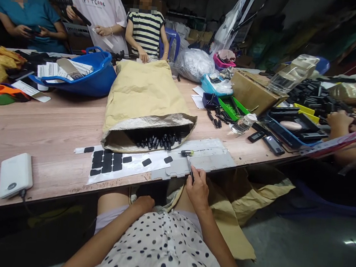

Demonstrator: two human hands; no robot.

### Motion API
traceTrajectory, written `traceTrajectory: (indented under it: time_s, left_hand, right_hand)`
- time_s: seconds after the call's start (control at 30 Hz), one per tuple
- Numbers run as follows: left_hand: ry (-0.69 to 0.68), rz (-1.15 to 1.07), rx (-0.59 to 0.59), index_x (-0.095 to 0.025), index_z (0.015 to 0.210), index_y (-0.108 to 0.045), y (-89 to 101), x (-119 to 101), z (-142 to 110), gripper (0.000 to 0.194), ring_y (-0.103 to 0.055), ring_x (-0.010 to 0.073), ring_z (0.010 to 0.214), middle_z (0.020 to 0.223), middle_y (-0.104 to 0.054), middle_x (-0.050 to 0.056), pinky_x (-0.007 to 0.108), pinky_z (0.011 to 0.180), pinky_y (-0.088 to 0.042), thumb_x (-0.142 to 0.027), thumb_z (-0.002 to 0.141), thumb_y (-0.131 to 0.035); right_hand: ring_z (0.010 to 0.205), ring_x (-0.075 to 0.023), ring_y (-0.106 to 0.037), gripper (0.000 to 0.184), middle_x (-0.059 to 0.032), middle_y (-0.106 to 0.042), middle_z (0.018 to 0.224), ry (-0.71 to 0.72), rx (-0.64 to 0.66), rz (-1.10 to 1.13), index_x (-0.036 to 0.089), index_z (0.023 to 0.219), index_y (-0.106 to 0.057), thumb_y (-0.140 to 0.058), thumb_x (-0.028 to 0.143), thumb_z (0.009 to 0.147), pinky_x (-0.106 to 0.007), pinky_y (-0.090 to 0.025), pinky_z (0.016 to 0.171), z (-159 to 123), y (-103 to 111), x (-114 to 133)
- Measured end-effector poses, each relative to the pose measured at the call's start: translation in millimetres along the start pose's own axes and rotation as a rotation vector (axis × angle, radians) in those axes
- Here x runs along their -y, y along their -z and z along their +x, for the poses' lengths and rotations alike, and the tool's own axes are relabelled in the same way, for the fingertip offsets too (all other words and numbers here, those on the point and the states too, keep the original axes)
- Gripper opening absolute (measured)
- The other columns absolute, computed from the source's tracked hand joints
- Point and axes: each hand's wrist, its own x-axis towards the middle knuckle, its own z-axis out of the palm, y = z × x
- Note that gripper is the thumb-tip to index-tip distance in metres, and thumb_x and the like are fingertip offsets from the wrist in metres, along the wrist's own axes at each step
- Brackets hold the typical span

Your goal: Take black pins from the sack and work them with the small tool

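Note:
My right hand is closed around the handle of a small hammer. Its dark head with a yellow-green end rests over a grey board at the table edge. My left hand is low in my lap, below the table edge, by the mouth of a bag; its fingers are mostly hidden. Ahead lies a big tan paper sack, its open mouth toward me, with several black pen-like parts inside. A white sheet of black rounded stickers lies partly under the sack.
A white power bank with a cable stands left. Farther back are a blue basin of small boxes, a green tray, a clear bottle and a cardboard box. Several people work across the table; another person's hand is at right.

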Motion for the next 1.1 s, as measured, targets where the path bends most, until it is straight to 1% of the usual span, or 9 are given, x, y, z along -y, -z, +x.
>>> traceTrajectory:
  time_s: [0.13,0.23,0.37,0.43,0.57,0.7,0.9,1.0,1.1]
  left_hand:
    - [-0.12,-0.099,-0.105,-0.021,0.083,-0.075,34.3,-12.0,-23.1,0.023,-0.071,0.0244,0.086,0.087,-0.076,0.008,0.031,0.075,-0.05,-0.036,0.086,-0.057]
    - [-0.209,-0.423,-0.371,-0.021,0.081,-0.07,75.5,-12.4,-34.5,0.036,-0.064,0.0176,0.064,0.066,-0.069,0.001,0.026,0.063,-0.046,-0.048,0.091,-0.048]
    - [0.094,-0.594,-1.0,-0.021,0.078,-0.064,128.5,6.4,-28.9,0.032,-0.06,0.0169,0.063,0.064,-0.065,-0.001,0.026,0.061,-0.044,-0.047,0.089,-0.049]
    - [0.303,-0.568,-1.175,-0.021,0.076,-0.063,147.2,18.3,-20.8,0.026,-0.064,0.0198,0.068,0.068,-0.067,0.002,0.028,0.065,-0.046,-0.042,0.088,-0.052]
    - [0.614,-0.492,-1.14,-0.018,0.083,-0.066,165.6,31.1,-6.7,0.018,-0.069,0.0316,0.087,0.084,-0.073,0.014,0.038,0.075,-0.051,-0.034,0.083,-0.059]
    - [0.706,-0.456,-1.052,-0.015,0.089,-0.069,168.8,31.3,-3.4,0.023,-0.07,0.038,0.095,0.097,-0.074,0.022,0.043,0.078,-0.053,-0.035,0.083,-0.061]
    - [0.651,-0.403,-1.0,-0.019,0.083,-0.068,156.4,35.9,-11.2,0.014,-0.069,0.0362,0.094,0.092,-0.074,0.016,0.04,0.073,-0.051,-0.031,0.077,-0.066]
    - [0.548,-0.366,-1.125,-0.022,0.081,-0.065,140.9,35.9,-14.6,0.008,-0.068,0.0306,0.088,0.088,-0.072,0.01,0.036,0.071,-0.05,-0.03,0.079,-0.063]
    - [0.313,-0.319,-1.229,-0.023,0.086,-0.064,123.9,27.6,-13.5,0.008,-0.066,0.0239,0.082,0.088,-0.07,0.005,0.032,0.071,-0.049,-0.028,0.081,-0.062]
  right_hand:
    - [0.078,-0.0172,-0.063,0.041,-0.0079,-0.059,0.105,-0.002,-0.005,0.007,0.023,0.123,-0.069,-0.046,0.021,0.089,-0.024,-0.051,0.059,-0.3,0.0,0.2]
    - [0.08,-0.0178,-0.064,0.041,-0.008,-0.059,0.105,-0.003,-0.008,0.012,0.022,0.123,-0.069,-0.047,0.021,0.088,-0.025,-0.053,0.062,-0.4,0.1,0.5]
    - [0.079,-0.0173,-0.064,0.041,-0.0076,-0.059,0.104,0.01,-0.015,0.02,0.023,0.122,-0.069,-0.047,0.021,0.088,-0.025,-0.053,0.061,-0.6,-0.4,-0.3]
    - [0.078,-0.0172,-0.063,0.04,-0.0075,-0.059,0.104,0.02,-0.021,0.022,0.023,0.122,-0.07,-0.048,0.021,0.088,-0.024,-0.052,0.06,-0.7,-1.1,-1.1]
    - [0.08,-0.0177,-0.064,0.041,-0.0073,-0.059,0.104,0.029,-0.033,0.028,0.024,0.122,-0.07,-0.048,0.021,0.088,-0.024,-0.053,0.061,-0.9,-2.9,-3.0]
    - [0.082,-0.0179,-0.064,0.041,-0.0073,-0.059,0.104,0.029,-0.03,0.033,0.024,0.123,-0.069,-0.048,0.021,0.088,-0.025,-0.054,0.063,-0.9,-4.1,-3.5]
    - [0.079,-0.0177,-0.064,0.04,-0.0085,-0.059,0.105,0.021,-0.023,0.023,0.022,0.121,-0.07,-0.047,0.022,0.089,-0.025,-0.053,0.059,-0.5,-4.3,-2.5]
    - [0.08,-0.0175,-0.065,0.04,-0.0081,-0.06,0.104,0.034,-0.03,0.027,0.022,0.121,-0.07,-0.047,0.021,0.088,-0.024,-0.054,0.06,-0.4,-4.7,-3.1]
    - [0.081,-0.0174,-0.065,0.041,-0.0076,-0.059,0.104,0.035,-0.025,0.03,0.024,0.123,-0.069,-0.047,0.021,0.088,-0.024,-0.054,0.061,-0.2,-5.0,-4.0]
